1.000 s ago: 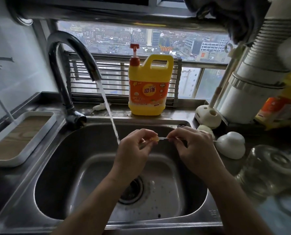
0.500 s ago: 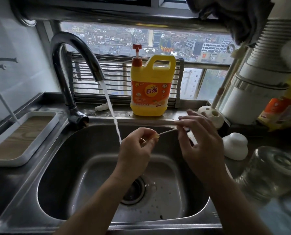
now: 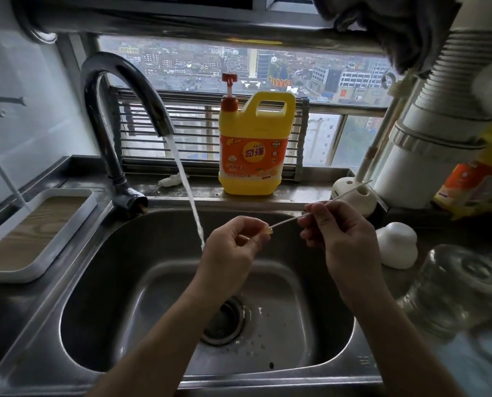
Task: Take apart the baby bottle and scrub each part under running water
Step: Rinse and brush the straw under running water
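Note:
Over the steel sink (image 3: 101, 282) my left hand (image 3: 230, 256) pinches a small yellowish bottle part (image 3: 268, 230) between thumb and fingers. My right hand (image 3: 339, 233) grips a thin white brush rod (image 3: 284, 222) whose tip meets that small part; its far end sticks out past my fingers toward the right. Water (image 3: 190, 196) runs from the curved tap (image 3: 124, 81) and falls just left of my left hand. A clear glass bottle body (image 3: 457, 285) lies on the counter at the right, blurred.
A yellow dish-soap jug (image 3: 253, 150) stands on the ledge behind the sink. A white holder (image 3: 353, 193) and a white dome-shaped piece (image 3: 396, 247) sit on the right counter. A white-rimmed wooden tray (image 3: 32, 233) lies left. A ribbed white duct (image 3: 439, 124) rises at right.
My right hand has drawn the thin rod back to the right, away from my left hand, so more of the rod shows between the hands. Left hand stays put.

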